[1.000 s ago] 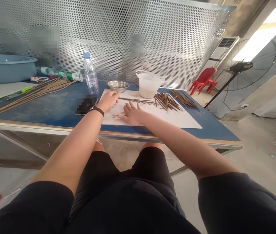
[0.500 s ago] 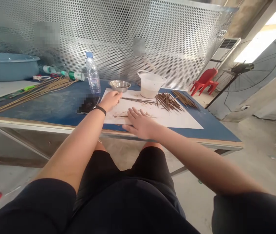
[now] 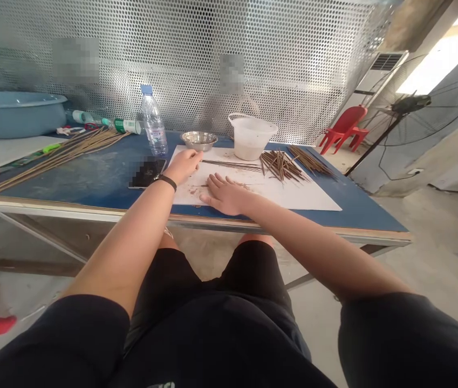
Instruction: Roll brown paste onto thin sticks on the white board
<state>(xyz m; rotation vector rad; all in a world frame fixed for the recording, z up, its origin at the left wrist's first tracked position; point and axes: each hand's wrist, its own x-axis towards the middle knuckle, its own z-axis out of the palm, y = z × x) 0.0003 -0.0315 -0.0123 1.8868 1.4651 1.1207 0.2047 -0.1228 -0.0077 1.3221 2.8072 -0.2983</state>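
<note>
My right hand (image 3: 225,195) lies flat on a white board (image 3: 293,200), fingers stretched out. Under it runs a thin stick, mostly hidden, with brown crumbs scattered about it. My left hand (image 3: 187,164) rests at the board's left side with its fingers closed together; what they pinch, if anything, is hidden. Several thin dark sticks (image 3: 234,165) lie side by side, reaching from near the left fingertips toward a pile of brown sticks (image 3: 281,166). Behind them stands a white plastic bucket (image 3: 252,139) holding pale contents.
A metal bowl (image 3: 199,141), a water bottle (image 3: 154,121) and a phone (image 3: 148,173) are near my left hand. Another brown stick bundle (image 3: 309,160) lies right. Long tan sticks (image 3: 62,159) and a blue basin (image 3: 16,114) are left. Perforated metal sheeting (image 3: 172,59) rises behind the table.
My right hand has slid forward over the board, away from me, and the thin stick beneath it has shifted the same way. My left hand stays in place.
</note>
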